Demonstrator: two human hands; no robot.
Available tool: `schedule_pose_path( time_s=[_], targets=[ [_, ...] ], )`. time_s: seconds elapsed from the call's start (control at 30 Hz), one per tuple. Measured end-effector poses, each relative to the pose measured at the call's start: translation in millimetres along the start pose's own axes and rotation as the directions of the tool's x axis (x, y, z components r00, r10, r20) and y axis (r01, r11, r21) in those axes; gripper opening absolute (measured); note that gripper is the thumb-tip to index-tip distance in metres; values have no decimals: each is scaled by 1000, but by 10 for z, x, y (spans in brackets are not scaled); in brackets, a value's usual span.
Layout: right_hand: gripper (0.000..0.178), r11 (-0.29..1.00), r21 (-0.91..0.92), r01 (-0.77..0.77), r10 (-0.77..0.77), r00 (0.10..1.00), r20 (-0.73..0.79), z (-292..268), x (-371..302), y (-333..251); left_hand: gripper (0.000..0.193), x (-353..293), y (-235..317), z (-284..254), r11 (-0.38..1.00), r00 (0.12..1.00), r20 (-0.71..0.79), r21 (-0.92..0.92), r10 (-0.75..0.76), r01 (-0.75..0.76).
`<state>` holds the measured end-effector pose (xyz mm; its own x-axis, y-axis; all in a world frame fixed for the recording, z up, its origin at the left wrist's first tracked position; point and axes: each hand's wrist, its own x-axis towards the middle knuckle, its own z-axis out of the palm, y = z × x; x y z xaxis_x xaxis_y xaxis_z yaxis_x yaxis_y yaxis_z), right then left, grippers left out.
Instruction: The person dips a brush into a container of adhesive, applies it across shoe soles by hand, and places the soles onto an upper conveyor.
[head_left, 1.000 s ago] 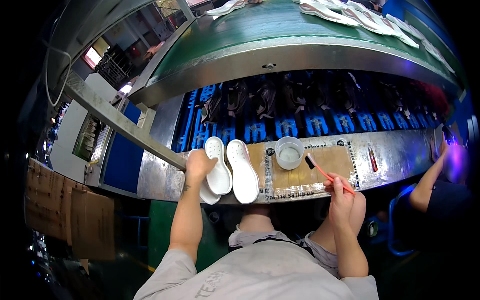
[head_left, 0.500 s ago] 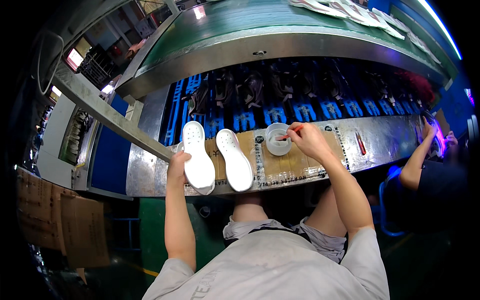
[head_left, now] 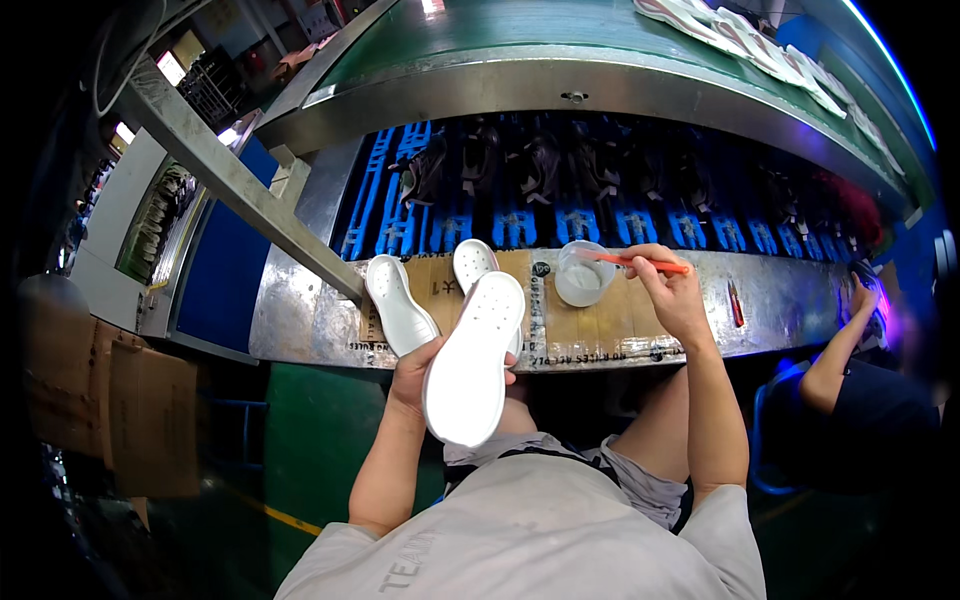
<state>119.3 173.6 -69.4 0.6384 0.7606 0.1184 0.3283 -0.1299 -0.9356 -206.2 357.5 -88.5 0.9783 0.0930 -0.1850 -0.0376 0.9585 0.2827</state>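
A white shoe sole (head_left: 474, 365), with small holes toward its far end, is raised in front of my torso. My left hand (head_left: 410, 376) is closed around its middle, thumb on the left edge and fingertips showing on the right. Two more white soles lie beyond it: a left sole (head_left: 396, 308), and another sole (head_left: 472, 263) mostly hidden by the raised one. My right hand (head_left: 672, 298) pinches a red-handled brush (head_left: 640, 262). The brush's tip is over the translucent plastic cup (head_left: 584, 280), which contains some pale liquid.
Flattened cardboard (head_left: 620, 335) covers part of the metal bench (head_left: 300, 310). A small red-handled tool (head_left: 736, 303) lies right of it. Behind are dark shoe uppers (head_left: 542, 168) on blue racks, below a green conveyor (head_left: 520, 40). A co-worker's arm (head_left: 840, 345) is at far right.
My left hand has lifted a sole from the bench and brought it right and closer to me; another sole shows where it was. The brush has risen and tilted flatter above the cup.
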Motion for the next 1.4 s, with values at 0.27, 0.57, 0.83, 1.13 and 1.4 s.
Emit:
schedule_pose_path(
  time_s=[0.27,0.57,0.83,1.13,1.4],
  targets=[
    [18,980,109,163,-196,850,489,84,64,-412,83,70,-39,101,949,966,120,-195,-229,249],
    [21,992,122,-22,-21,942,334,188,43,-172,82,96,33,91,959,968,98,-142,-231,244],
    [18,953,174,250,-295,898,326,334,-289,-440,80,442,212,222,713,969,-5,678,245,-177],
    [13,981,132,141,-180,915,361,254,-621,-707,87,417,503,316,556,865,88,733,493,-392],
    [27,909,336,-247,160,951,266,549,-808,-773,101,489,445,277,313,717,225,785,659,-534]
  ],
)
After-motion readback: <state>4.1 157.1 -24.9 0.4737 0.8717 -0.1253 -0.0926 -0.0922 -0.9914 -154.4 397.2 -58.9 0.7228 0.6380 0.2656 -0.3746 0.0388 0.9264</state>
